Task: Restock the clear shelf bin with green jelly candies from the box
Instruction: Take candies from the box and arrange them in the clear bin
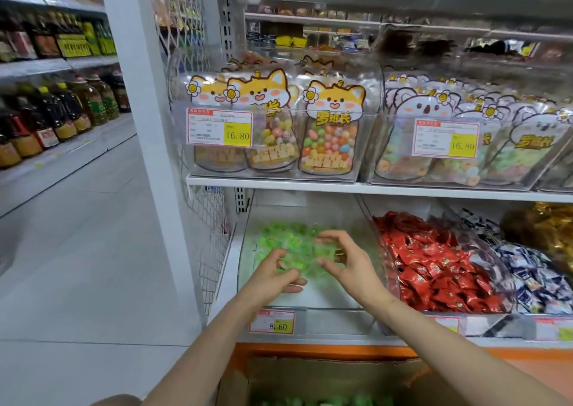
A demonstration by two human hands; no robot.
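A clear shelf bin (313,297) on the lower shelf holds a pile of green jelly candies (288,235) toward its back. Both my hands reach into it from the front. My left hand (273,277) hovers over the pile's near edge with fingers loosely curved. My right hand (347,261) is beside it, thumb and fingers spread in a wide curve. Blurred green candies lie between and under the two hands; neither hand plainly grips one. Below the shelf stands an open cardboard box (310,371) with more green candies (328,402) at the frame's bottom edge.
A bin of red-wrapped candies (434,266) sits right of the clear bin, with blue-and-white ones (533,278) further right. Above, clear bins hold cartoon candy bags (328,126). A price tag (272,322) reading 8.60 hangs on the shelf front. An aisle floor (77,250) opens to the left.
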